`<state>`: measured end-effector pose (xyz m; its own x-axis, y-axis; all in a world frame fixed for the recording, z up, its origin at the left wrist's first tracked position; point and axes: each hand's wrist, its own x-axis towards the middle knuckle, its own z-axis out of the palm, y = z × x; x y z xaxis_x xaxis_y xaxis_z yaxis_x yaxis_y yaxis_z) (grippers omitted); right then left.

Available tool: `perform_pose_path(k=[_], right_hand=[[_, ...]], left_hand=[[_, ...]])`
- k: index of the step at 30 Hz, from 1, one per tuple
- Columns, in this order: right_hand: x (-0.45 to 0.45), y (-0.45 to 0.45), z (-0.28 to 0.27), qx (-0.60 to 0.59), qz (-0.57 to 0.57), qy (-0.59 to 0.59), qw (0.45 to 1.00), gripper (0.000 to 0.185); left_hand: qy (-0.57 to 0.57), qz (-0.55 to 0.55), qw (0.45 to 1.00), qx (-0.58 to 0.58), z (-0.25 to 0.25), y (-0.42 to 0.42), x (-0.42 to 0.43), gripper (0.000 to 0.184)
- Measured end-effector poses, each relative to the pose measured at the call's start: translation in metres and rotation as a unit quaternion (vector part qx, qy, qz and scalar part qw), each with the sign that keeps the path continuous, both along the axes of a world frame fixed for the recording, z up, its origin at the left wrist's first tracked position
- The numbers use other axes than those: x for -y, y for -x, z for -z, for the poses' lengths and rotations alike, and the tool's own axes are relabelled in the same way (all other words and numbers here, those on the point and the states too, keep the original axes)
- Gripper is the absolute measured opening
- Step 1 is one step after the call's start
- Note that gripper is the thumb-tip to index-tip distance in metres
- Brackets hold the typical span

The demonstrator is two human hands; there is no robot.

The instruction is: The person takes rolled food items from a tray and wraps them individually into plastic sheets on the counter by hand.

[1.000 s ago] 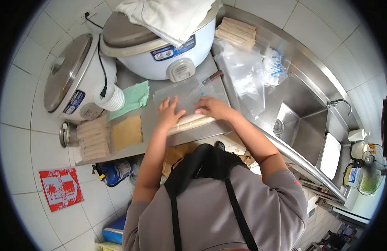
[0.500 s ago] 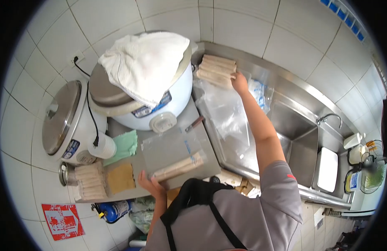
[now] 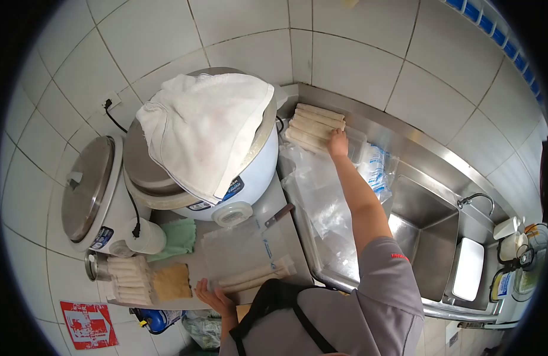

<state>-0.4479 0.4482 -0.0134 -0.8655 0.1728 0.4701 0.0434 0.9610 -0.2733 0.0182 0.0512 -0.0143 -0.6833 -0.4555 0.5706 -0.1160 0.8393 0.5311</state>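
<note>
Well, one hand is far out and one is close in

I count two big cookers (image 3: 256, 172), one white cloth (image 3: 212, 130), one knife (image 3: 279, 215) and two piles of pale rolls. The far pile (image 3: 312, 123) sits at the back left corner of the steel sink top (image 3: 434, 175). It shows about four rolls. The other pile (image 3: 128, 280) lies near the left end of the counter (image 3: 194, 273), too small for me to count. By the counter's front edge is one clear bag (image 3: 229, 249) with rolls inside, maybe two. The right arm (image 3: 366, 202) stretches out over the sink top. The right hand (image 3: 337, 144) has bent fingers touching the far pile's right side; I can't tell if they grip a roll. The left hand (image 3: 213, 298) is low and close to the body, open, fingers a bit apart, just beside the bag's front left corner.
</note>
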Motion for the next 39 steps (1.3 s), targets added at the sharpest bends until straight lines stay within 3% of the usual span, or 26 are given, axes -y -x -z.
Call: perform_pose_path(k=[7,10,15,16,18,19,20,22,24,28,32,36,39], right_hand=[[0.004,-0.004,0.005,-0.001,0.023,0.013,1.0,0.026],[-0.001,-0.002,0.001,0.032,0.015,0.032,0.999,0.038],[0.004,-0.002,0.005,0.026,0.064,0.033,0.997,0.04],[0.001,-0.005,0.007,-0.012,0.019,0.04,0.999,0.04],[0.012,-0.018,0.01,-0.071,0.044,0.024,0.996,0.045],[0.016,-0.034,0.0,-0.03,0.015,0.084,0.996,0.05],[0.024,-0.065,-0.011,-0.12,-0.009,0.119,0.986,0.051],[0.023,-0.132,-0.039,-0.189,-0.076,0.155,0.967,0.045],[0.011,-0.208,-0.061,-0.135,-0.076,0.192,0.969,0.041],[-0.02,-0.338,-0.054,-0.17,0.044,0.175,0.969,0.038],[-0.041,-0.445,-0.028,-0.161,0.199,0.153,0.955,0.037],[-0.043,-0.488,-0.006,-0.154,0.277,0.193,0.928,0.036],[-0.038,-0.488,-0.008,-0.133,0.258,0.164,0.943,0.032]], left_hand=[[0.005,-0.011,1.0,0.015,0.0,0.001,0.0,0.034],[0.014,-0.007,1.0,0.018,0.001,0.002,0.001,0.034],[0.016,-0.025,1.0,0.007,0.001,0.003,-0.002,0.036],[0.007,-0.02,1.0,0.005,0.003,0.003,0.0,0.037],[0.04,0.001,0.999,-0.023,0.018,0.004,0.014,0.041],[0.043,0.013,0.998,-0.036,0.034,0.003,0.026,0.042],[0.043,0.026,0.997,-0.05,0.049,0.005,0.037,0.044],[0.037,0.06,0.995,-0.065,0.052,0.018,0.045,0.043],[0.022,0.159,0.986,-0.056,0.046,0.032,0.042,0.042],[-0.006,0.31,0.95,-0.042,0.037,0.059,0.017,0.04],[-0.037,0.379,0.924,-0.041,0.032,0.067,0.0,0.039],[-0.063,0.413,0.908,-0.034,0.031,0.065,-0.007,0.037],[-0.079,0.435,0.897,-0.03,0.035,0.066,-0.017,0.035]])
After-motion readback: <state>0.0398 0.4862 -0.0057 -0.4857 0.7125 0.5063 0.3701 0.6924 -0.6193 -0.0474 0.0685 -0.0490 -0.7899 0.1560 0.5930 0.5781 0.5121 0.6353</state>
